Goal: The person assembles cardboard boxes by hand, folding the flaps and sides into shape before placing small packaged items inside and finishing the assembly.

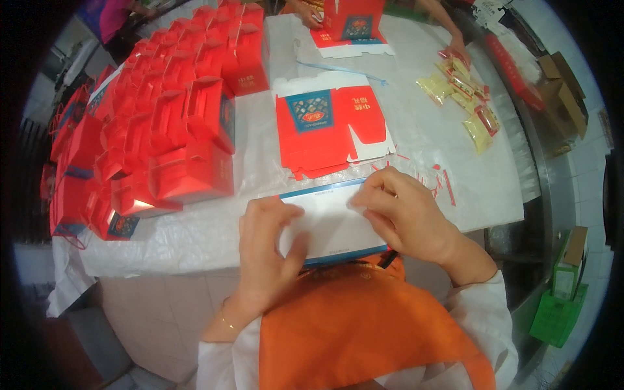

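A red carton [328, 224] with a white panel edged in blue lies between my hands at the table's front edge. My left hand [263, 244] curves round its left end, with the thumb apart from the bent fingers. At its right end, my right hand [406, 214] has thumb and fingers drawn together at the panel's upper corner. Anything small between those fingertips is hidden. Just beyond the carton lies a stack of flat red carton blanks [351, 133] with white flaps. Thin red strips [448, 187] are scattered beside my right hand.
Rows of folded red gift boxes [195, 175] fill the left of the covered table [253, 149]. Yellow and red wrapped packets [463, 91] lie at the far right, near a co-worker's hand [458, 49]. Another red carton [354, 29] stands across the table. A green crate [556, 318] sits lower right.
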A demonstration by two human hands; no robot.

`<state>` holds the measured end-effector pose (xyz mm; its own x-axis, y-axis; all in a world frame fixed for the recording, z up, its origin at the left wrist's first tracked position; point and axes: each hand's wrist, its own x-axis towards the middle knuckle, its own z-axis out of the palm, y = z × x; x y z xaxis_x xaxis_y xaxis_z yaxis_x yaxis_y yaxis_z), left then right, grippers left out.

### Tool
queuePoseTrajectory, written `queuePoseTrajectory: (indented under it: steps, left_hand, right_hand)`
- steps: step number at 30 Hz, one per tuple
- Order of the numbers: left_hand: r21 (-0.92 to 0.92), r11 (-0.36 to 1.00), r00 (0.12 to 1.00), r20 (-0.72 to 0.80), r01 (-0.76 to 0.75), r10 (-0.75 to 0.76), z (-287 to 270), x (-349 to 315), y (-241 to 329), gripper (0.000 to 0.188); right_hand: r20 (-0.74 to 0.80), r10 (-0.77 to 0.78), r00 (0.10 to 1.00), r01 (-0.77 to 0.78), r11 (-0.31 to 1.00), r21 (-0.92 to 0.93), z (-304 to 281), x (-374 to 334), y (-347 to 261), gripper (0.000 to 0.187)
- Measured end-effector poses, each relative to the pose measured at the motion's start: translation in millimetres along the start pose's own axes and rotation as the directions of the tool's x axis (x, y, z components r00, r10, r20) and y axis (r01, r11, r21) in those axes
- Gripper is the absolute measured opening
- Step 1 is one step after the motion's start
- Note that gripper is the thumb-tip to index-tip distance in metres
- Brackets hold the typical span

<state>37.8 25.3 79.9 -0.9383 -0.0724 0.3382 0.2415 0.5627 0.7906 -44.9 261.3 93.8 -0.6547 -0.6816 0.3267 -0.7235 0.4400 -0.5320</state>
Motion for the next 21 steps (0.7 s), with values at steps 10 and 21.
queuePoseTrajectory:
  steps: [10,21]
  left_hand:
    - [0.206,0.952,0.957,0.226,-0.228,0.181,-7,-1,-8,0.031]
    - [0.364,0.909,0.934,0.35,-0.204,0.069,-11,3,0,0.03]
  right_hand:
    - [-0.025,-0.28,0.96,0.277,0.957,-0.09,12,-34,27,0.048]
    - [0.128,-0.086,0.988,0.106,0.981,-0.16,2,-24,13,0.057]
